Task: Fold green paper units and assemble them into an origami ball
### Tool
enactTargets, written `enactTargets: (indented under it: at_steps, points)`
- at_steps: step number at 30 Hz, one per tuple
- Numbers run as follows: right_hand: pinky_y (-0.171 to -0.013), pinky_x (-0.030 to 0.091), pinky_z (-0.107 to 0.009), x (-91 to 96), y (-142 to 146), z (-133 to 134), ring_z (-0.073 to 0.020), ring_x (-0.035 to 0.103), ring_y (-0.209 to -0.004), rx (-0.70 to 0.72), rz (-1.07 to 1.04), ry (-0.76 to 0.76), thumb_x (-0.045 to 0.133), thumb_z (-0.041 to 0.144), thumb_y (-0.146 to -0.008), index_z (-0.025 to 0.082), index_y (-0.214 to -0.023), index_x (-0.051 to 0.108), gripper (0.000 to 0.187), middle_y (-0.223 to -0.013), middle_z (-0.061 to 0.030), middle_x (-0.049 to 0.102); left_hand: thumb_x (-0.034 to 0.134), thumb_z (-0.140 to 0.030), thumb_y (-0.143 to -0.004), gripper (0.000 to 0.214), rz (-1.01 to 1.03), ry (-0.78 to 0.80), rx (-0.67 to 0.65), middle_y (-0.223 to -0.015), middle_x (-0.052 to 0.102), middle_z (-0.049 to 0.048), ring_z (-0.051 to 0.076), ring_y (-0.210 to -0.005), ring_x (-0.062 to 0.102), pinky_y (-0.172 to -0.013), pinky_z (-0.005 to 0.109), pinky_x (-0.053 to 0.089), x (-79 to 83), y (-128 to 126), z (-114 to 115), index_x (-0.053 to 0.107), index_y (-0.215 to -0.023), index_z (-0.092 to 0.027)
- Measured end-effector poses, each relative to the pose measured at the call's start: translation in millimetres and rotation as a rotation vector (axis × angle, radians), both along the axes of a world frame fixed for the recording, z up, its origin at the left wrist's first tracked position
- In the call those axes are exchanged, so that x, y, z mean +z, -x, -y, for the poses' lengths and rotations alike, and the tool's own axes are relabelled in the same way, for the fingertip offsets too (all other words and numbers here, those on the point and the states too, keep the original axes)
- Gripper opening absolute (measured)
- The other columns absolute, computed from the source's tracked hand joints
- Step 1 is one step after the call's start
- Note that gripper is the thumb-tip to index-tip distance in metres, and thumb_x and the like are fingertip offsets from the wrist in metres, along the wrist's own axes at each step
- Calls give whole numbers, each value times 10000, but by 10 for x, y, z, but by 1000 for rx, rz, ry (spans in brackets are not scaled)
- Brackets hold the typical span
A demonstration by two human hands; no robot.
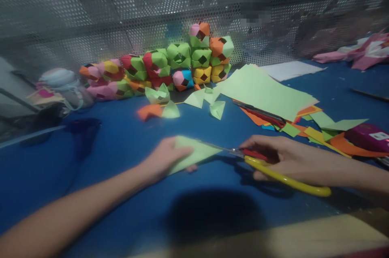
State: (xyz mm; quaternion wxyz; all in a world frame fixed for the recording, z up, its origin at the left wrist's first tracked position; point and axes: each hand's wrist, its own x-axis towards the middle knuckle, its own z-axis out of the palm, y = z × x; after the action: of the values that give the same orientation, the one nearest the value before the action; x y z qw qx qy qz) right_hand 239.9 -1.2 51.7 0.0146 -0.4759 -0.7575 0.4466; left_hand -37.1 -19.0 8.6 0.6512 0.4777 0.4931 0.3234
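My left hand (165, 157) grips a folded light green paper (194, 153) just above the blue table (121, 144), thumb on top. My right hand (273, 156) is closed round yellow-and-red-handled scissors (273, 169), whose blades run left along the paper's upper edge. A yellow handle loop sticks out to the right, below my wrist.
A row of stacked, many-coloured folded paper cubes (170, 65) lines the perforated metal wall (121, 15). Loose folded pieces (170, 106) lie before it. Green sheets (261, 88) and coloured offcuts (322, 132) lie right, beside a magenta box (369, 136). Pink paper (361, 53) sits far right.
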Motion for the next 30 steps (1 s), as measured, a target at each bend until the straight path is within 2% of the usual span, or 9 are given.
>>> enactTargets:
  at_steps: [6,17,24,30]
  points:
    - [-562,424,-242,29,28,24,-172,542,-682,-1,-17,37,676,562,-670,233,-1057,614,512,-784,-11,594,675,-306,-751,313,8,12,3,-741,702,123,196,-610,679,-554,282,544,7,-9,6,616,-949,-70]
    - [-566,407,-243,-19,3,0,-170,529,-691,18,-63,3,685,501,-695,235,-1026,627,428,-797,-13,596,675,-316,-749,313,-7,-3,-12,-703,694,107,197,-615,678,-569,288,544,-12,1,6,626,-940,-73]
    - [-558,386,-251,0,22,36,-162,496,-675,44,-55,4,645,535,-725,232,-1050,606,445,-777,-10,567,661,-311,-766,308,-4,-7,-19,-726,697,114,186,-620,675,-575,277,544,-18,11,1,622,-959,-75]
    - [-592,410,-259,11,72,29,-181,528,-722,29,-19,3,663,546,-697,220,-1049,593,485,-841,-28,594,666,-309,-760,304,-26,11,-37,-737,698,125,202,-634,681,-583,295,550,-2,15,-7,618,-941,-70]
